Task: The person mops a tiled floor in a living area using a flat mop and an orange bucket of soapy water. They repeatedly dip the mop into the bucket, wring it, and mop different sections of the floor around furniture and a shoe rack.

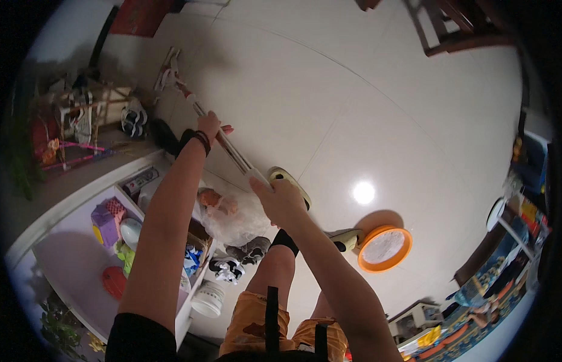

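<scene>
My left hand (211, 127) grips the middle of a metal mop pole (233, 154), some of its fingers stretched past it. Closed round the upper end of the same pole is my right hand (283, 199), near my body. The pole slants to the upper left, where the flat mop head (168, 74) touches the tiled floor beside the shoe rack. An orange basin (363, 262) with white, foamy-looking contents stands on the floor to the right of my feet.
Left are a shoe rack (100, 108) and a white cabinet (50, 242) holding toys. A plastic bag (235, 221), shoes (226, 269) and a white bucket (208, 299) stand beside it. A wooden chair (462, 45) is at upper right, a small cabinet (414, 319) at lower right.
</scene>
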A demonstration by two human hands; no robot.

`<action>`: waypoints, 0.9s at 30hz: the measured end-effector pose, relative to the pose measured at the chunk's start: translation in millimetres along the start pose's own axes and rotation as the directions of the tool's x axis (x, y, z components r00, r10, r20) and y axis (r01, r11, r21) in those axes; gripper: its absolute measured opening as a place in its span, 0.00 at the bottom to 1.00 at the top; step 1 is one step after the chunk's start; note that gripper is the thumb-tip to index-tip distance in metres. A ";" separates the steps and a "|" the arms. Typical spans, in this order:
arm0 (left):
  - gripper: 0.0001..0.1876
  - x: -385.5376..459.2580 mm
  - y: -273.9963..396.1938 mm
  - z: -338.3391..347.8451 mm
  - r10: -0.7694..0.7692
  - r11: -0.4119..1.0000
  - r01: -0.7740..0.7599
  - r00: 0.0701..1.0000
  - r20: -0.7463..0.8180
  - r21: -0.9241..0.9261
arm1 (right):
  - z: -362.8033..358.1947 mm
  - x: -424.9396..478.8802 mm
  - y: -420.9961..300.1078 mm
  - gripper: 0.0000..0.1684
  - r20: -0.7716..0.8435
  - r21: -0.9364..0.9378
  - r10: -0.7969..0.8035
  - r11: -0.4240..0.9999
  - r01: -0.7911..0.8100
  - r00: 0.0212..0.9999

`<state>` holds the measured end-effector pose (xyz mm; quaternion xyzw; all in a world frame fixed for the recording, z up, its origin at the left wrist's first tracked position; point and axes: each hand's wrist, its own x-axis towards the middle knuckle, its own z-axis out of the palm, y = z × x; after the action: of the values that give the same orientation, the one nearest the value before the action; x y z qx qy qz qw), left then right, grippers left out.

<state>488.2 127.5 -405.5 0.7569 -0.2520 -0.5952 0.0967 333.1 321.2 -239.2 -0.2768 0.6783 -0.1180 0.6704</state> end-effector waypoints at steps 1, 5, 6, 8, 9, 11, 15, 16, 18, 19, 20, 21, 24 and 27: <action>0.20 0.6 -2.8 4.9 -0.006 0.999 0.006 1.000 0.007 -0.037 | 0.0 -6.4 9.9 0.19 -0.045 -0.001 0.020 1.000 -0.020 0.999; 0.24 -46.8 -55.7 52.3 -0.274 0.962 0.264 0.919 0.282 0.073 | -0.9 -79.4 113.4 0.22 -0.191 -0.146 -0.173 0.978 0.146 0.966; 0.23 -86.6 -74.1 82.9 -0.246 0.964 0.211 0.939 0.240 0.160 | -5.9 -112.3 143.0 0.23 -0.241 -0.200 -0.230 0.962 0.183 0.943; 0.29 -83.1 -146.5 95.0 -0.438 0.883 0.465 0.778 0.450 0.055 | -12.3 -181.8 192.0 0.21 -0.158 0.111 0.218 0.973 -0.202 0.963; 0.32 -71.8 -203.3 93.8 -0.378 0.926 0.310 0.789 0.484 0.217 | -7.8 -217.4 218.2 0.23 -0.212 0.185 0.204 0.969 -0.166 0.956; 0.31 -156.7 -282.4 161.8 -0.313 0.906 0.114 0.829 0.463 0.408 | -1.0 -304.0 291.4 0.23 -0.087 0.394 0.526 0.798 -0.456 0.846; 0.27 -339.5 -427.5 236.1 -0.419 0.819 0.146 0.813 0.405 0.554 | 10.8 -497.4 392.8 0.13 -0.248 0.418 0.557 0.800 -0.431 0.792; 0.26 -384.6 -452.3 251.0 -0.472 0.797 0.190 0.788 0.396 0.573 | 21.5 -559.9 424.5 0.10 -0.350 0.103 0.348 0.937 -0.334 0.870; 0.25 -463.2 -491.3 272.5 -0.570 0.753 0.269 0.723 0.390 0.601 | 13.5 -613.1 421.7 0.16 -0.397 0.067 0.335 0.939 -0.337 0.854; 0.24 -495.4 -504.4 281.9 -0.615 0.726 0.295 0.682 0.396 0.621 | -6.5 -634.0 417.5 0.19 -0.031 0.256 0.795 0.592 -0.764 0.605; 0.23 -513.6 -511.8 291.2 -0.641 0.712 0.318 0.658 0.394 0.626 | -16.8 -635.9 403.6 0.19 -0.315 0.220 0.701 0.710 -0.670 0.640; 0.23 -526.0 -518.8 299.3 -0.663 0.699 0.333 0.633 0.399 0.633 | -28.9 -635.0 402.6 0.18 -0.271 0.421 0.827 0.562 -0.712 0.493; 0.20 -514.7 -493.7 311.0 -0.692 0.721 0.470 0.537 0.483 0.510 | -57.1 -641.2 458.6 0.16 -0.093 0.296 0.800 0.591 -0.751 0.593; 0.14 -456.7 -470.0 299.3 -0.612 0.785 0.521 0.567 0.552 0.335 | -49.5 -585.2 472.6 0.13 -0.363 0.150 0.541 0.838 -0.525 0.759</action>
<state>254.0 801.8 -307.7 0.5547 -0.0521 -0.7945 -0.2415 151.6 1010.0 7.4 -0.0300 0.8460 0.0113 0.5323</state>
